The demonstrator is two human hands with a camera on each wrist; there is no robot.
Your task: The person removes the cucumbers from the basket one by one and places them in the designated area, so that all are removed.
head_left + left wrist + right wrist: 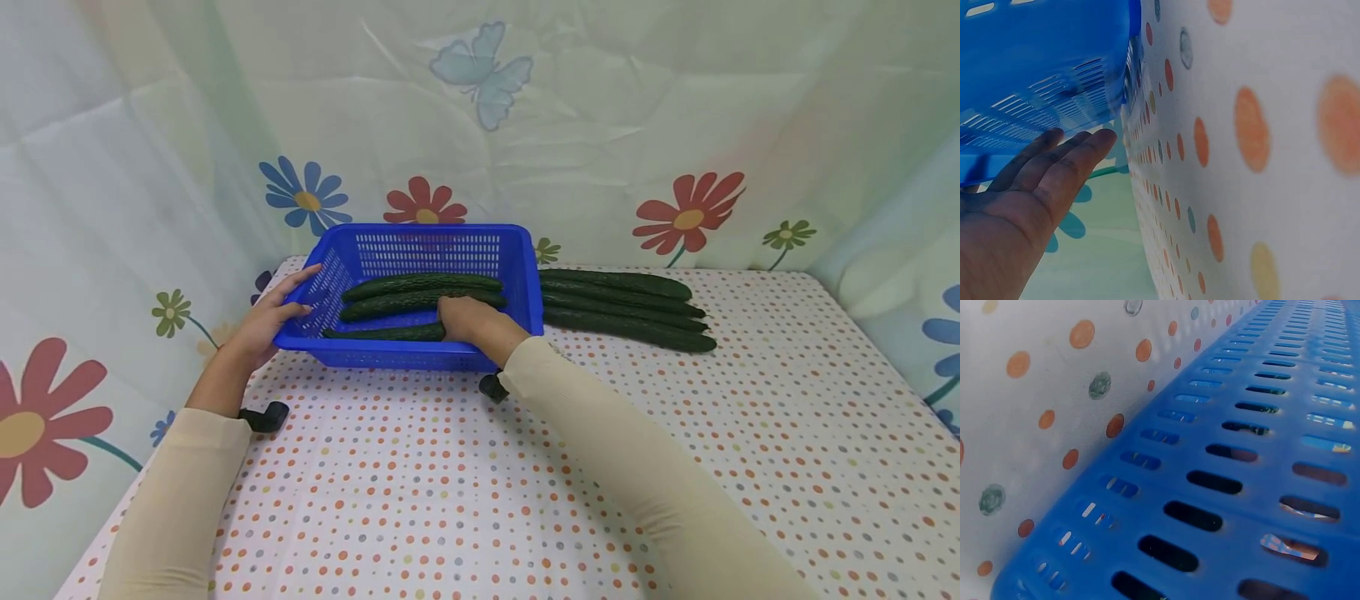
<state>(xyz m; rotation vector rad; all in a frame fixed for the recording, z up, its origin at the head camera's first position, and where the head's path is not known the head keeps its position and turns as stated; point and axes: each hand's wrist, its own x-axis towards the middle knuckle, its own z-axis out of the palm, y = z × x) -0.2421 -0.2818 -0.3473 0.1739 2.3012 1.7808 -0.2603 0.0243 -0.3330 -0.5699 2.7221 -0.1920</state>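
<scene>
In the head view, a blue plastic basket (pixel 397 360) with slotted walls stands on the table. Two cucumbers (pixel 423 302) lie side by side inside it. My right hand (pixel 476 322) reaches over the near rim and grips another cucumber (pixel 390 333) by its right part, low in the basket; its fingertips are hidden. My left hand (pixel 264 321) is at the basket's left end, thumb and forefinger over the rim. In the left wrist view, other fingers (pixel 1063 165) extend straight along the outer wall. The right wrist view shows the basket's slotted wall (pixel 1210 481), with dark shapes behind the slots.
Several long cucumbers (pixel 622 308) lie in a row to the right of the basket, their left ends behind its wall. A dotted cloth (pixel 420 475) covers the table. Flowered fabric (pixel 585 133) hangs behind and at both sides.
</scene>
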